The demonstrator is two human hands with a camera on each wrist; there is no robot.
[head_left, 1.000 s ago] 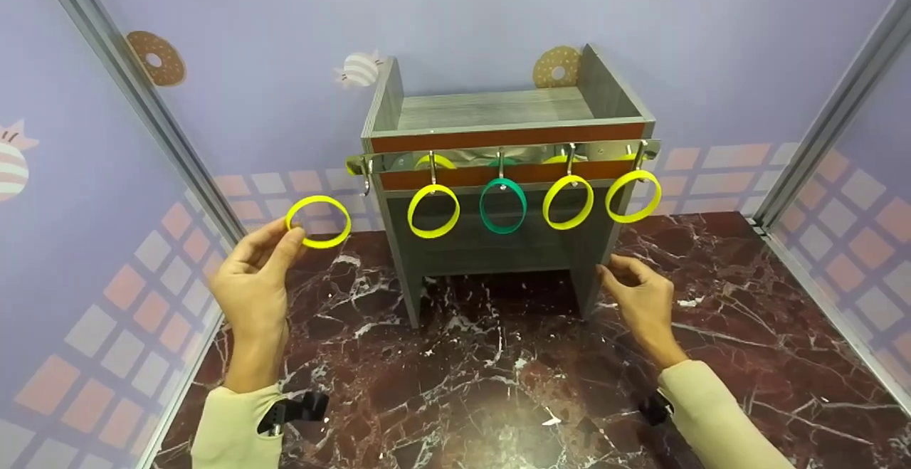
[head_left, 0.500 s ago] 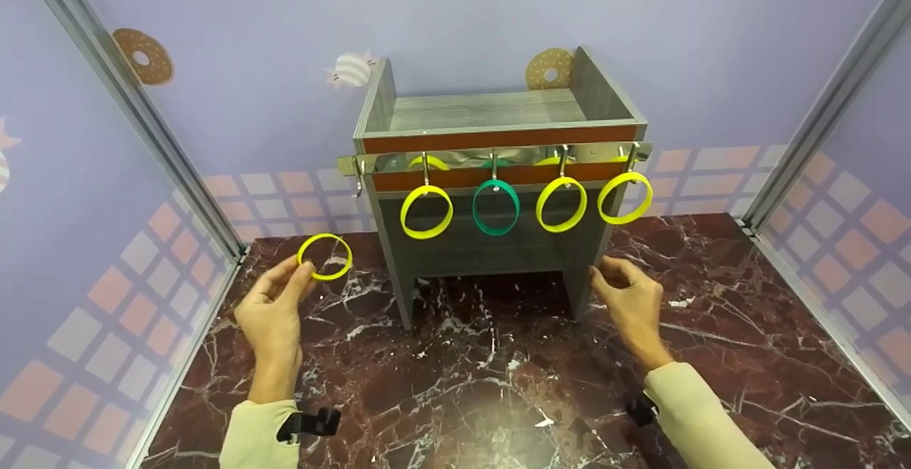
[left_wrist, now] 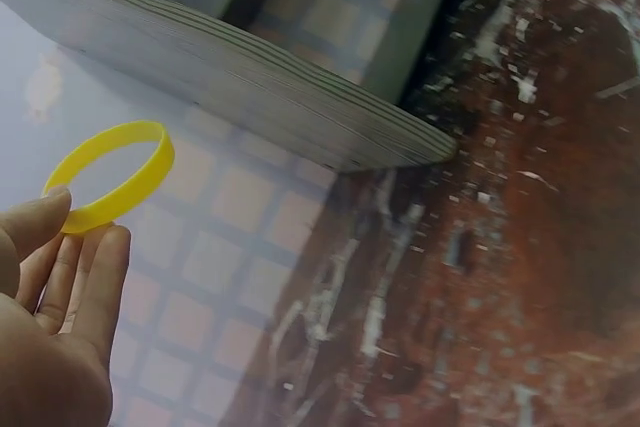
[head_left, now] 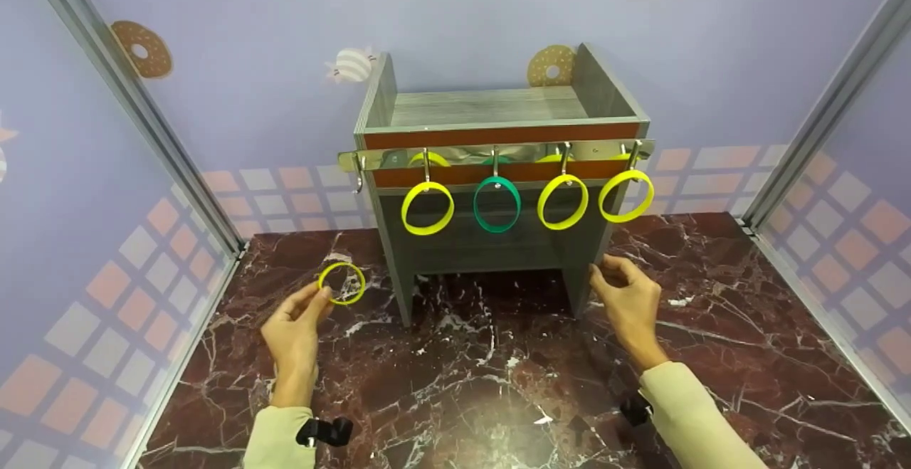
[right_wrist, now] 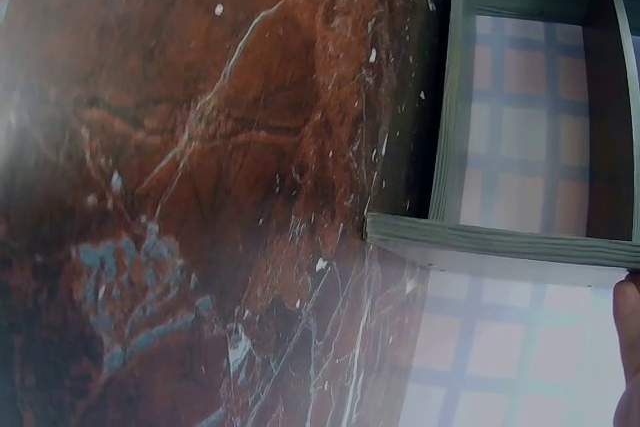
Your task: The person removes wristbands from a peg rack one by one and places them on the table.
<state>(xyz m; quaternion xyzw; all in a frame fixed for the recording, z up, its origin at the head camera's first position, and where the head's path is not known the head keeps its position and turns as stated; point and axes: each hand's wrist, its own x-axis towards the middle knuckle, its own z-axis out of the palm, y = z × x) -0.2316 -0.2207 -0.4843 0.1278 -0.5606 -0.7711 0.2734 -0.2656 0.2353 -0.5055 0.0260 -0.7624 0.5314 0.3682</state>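
Note:
My left hand (head_left: pixel 292 330) pinches a thin yellow ring (head_left: pixel 342 283) between thumb and fingers, low over the table to the left of a grey wooden rack (head_left: pixel 398 262). In the left wrist view the yellow ring (left_wrist: pixel 120 202) tilts up from the fingertips. My right hand (head_left: pixel 630 302) holds the front edge of the rack's right side panel with thumb and curled fingers; in the right wrist view only part of it shows at that panel (right_wrist: pixel 500 247). Along the rack's metal hook strip (head_left: pixel 598 152) hang several yellow rings and one green ring (head_left: pixel 497 204).
The strip's leftmost hook (head_left: pixel 358 174) carries no ring. The rack stands on a dark red marbled table (head_left: pixel 455 398) against a purple patterned wall (head_left: pixel 249 63). Metal posts (head_left: pixel 178 120) run up the corners on both sides.
My left hand has lowered and moved to the right with the yellow ring, away from the hook's height. The right hand stays at the rack's side panel.

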